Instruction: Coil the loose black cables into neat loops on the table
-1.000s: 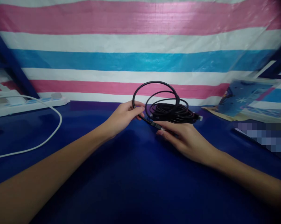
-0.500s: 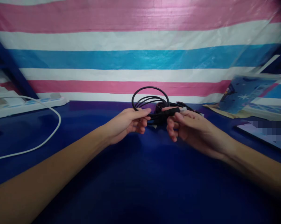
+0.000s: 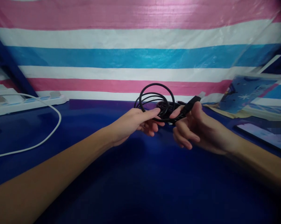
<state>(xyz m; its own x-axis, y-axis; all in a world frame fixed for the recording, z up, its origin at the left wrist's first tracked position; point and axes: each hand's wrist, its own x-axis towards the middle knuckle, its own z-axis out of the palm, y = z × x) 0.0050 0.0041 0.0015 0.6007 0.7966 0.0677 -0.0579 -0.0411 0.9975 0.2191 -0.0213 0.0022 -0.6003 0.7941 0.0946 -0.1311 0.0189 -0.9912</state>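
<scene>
- The left hand point(image 3: 133, 124) pinches the loops of the black cable coil point(image 3: 154, 95) in a light fingertip grip. The coil stands upright between both hands, low over the far part of the blue desk point(image 3: 140, 180). With so slight a hold, loops could spring free and fan out.
- The right hand point(image 3: 196, 129) has its grip closed on the plug end point(image 3: 191, 103), thumb on top. A sharp tug away from the coil might cinch a loop into a knot.
- The tablet point(image 3: 259, 135) lies near the right forearm, so a wide sweep may knock it.
</scene>
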